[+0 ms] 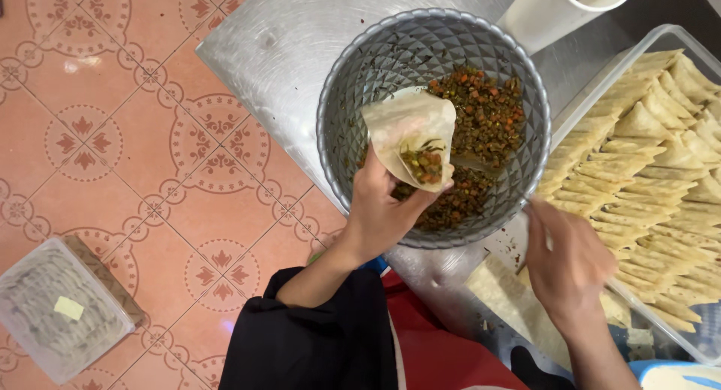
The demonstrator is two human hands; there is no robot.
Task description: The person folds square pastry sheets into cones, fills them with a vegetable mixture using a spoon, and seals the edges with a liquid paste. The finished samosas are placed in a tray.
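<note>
Pale pastry cone (409, 134) sits gripped in left hand (383, 210) above bowl (353, 74); right hand (567, 262) blurred, grip unclear

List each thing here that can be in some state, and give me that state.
Pastry cone: open, part filled.
Bowl: holding vegetable filling.
Clear tray: packed with folded triangles.
Left hand: gripping the cone.
Right hand: blurred.
Lidded tub: closed, on the floor.

Clear lidded tub (64, 315), pale label (68, 308)
</note>
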